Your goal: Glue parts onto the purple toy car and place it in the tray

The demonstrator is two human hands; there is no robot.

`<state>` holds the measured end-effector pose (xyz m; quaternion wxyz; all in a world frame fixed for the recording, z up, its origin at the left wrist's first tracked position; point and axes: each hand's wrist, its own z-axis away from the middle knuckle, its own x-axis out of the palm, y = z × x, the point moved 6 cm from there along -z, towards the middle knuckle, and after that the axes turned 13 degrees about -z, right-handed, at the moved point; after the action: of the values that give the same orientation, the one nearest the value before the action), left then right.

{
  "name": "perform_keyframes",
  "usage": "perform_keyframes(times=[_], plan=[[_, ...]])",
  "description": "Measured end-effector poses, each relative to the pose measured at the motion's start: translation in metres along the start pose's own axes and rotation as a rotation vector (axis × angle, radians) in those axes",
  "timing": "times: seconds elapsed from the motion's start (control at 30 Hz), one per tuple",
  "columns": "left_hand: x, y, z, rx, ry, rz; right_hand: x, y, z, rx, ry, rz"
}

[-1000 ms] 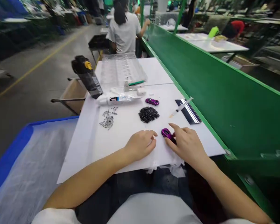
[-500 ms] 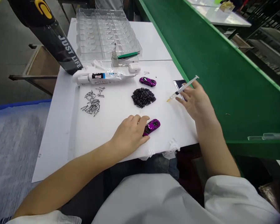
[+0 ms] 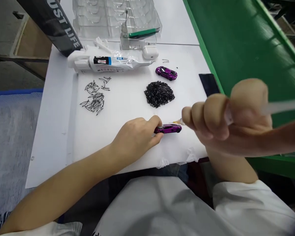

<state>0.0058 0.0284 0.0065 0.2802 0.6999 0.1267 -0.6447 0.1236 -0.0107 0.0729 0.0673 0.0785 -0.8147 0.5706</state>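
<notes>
Holding a slim clear syringe (image 3: 282, 107) at a small glossy purple toy car (image 3: 171, 128)

Right hand (image 3: 223, 126) clenched round the syringe; left hand (image 3: 137, 139) grasping one end of the car over the white desk's (image 3: 51, 147) near side. Beyond, a heap of tiny black pieces (image 3: 159, 94).

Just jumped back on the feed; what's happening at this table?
The person's left hand grips one end of a purple toy car. The right hand holds a syringe, its tip by the car's free end; whether they touch isn't clear. A second purple car lies beyond a pile of small black pieces.
</notes>
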Motion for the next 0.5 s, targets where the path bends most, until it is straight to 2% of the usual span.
perform_keyframes(times=[0.07, 0.13, 0.37, 0.5], plan=[[-0.001, 0.001, 0.000, 0.018, 0.018, -0.033, 0.002, 0.006, 0.005, -0.029, -0.142, -0.111], [-0.001, 0.002, 0.000, 0.041, 0.042, -0.059, -0.004, 0.012, 0.013, -0.065, -0.192, -0.170], [0.000, 0.002, -0.001, 0.065, 0.035, -0.090, -0.012, 0.025, 0.030, -0.048, -0.045, -0.090], [0.001, 0.002, 0.000, 0.061, 0.015, -0.106, -0.013, 0.025, 0.034, -0.062, -0.044, -0.134]])
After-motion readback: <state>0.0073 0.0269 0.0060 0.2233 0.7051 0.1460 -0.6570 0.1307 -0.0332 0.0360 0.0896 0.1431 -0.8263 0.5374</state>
